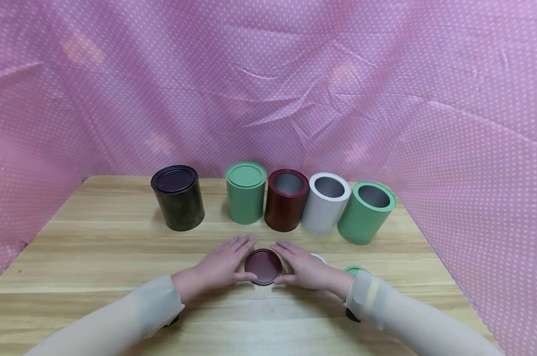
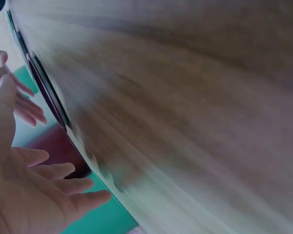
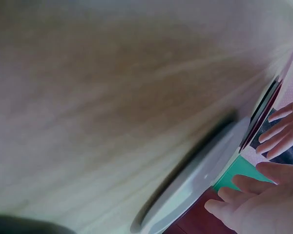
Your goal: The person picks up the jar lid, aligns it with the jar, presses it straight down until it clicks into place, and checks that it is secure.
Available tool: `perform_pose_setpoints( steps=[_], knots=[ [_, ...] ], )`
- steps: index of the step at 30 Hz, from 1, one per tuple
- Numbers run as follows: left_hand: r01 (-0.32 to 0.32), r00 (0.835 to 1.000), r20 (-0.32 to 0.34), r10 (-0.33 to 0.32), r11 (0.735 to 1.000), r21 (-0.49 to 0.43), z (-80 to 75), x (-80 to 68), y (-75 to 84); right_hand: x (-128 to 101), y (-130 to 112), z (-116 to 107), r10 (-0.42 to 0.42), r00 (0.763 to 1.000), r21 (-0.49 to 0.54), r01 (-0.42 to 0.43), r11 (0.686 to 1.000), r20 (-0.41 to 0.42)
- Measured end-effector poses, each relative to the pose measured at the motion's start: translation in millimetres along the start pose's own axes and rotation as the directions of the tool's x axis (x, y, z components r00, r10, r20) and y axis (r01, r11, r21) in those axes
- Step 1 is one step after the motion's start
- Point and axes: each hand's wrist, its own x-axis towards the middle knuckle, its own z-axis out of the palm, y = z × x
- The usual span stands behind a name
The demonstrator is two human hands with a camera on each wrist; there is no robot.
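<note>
Maroon lid (image 1: 263, 266) at lower centre sits between flat, spread left hand (image 1: 222, 264) and right hand (image 1: 305, 270); squeeze evenly, lift level.

A light wooden table (image 1: 95, 237) carries five round tins in a row near its far edge: black tin (image 1: 178, 198), lidded green tin (image 1: 246, 193), dark red tin (image 1: 287, 200), white tin (image 1: 323, 203), open green tin (image 1: 366, 212). A dark red lid (image 1: 263, 266) lies flat in front.
</note>
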Motion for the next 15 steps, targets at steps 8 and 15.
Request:
perform_pose_setpoints(
  steps=[8,15],
  knots=[
    [0.075,0.995,0.069,-0.073,0.997,-0.025,1.3,0.0,3.8,-1.1,3.7,0.6,0.013,0.999,0.052,-0.015,0.999,0.033],
    [0.12,0.985,0.128,-0.118,0.993,-0.013,3.2,-1.4,9.2,-5.2,5.6,2.2,-0.021,0.999,0.041,0.019,0.999,0.04]
  ],
)
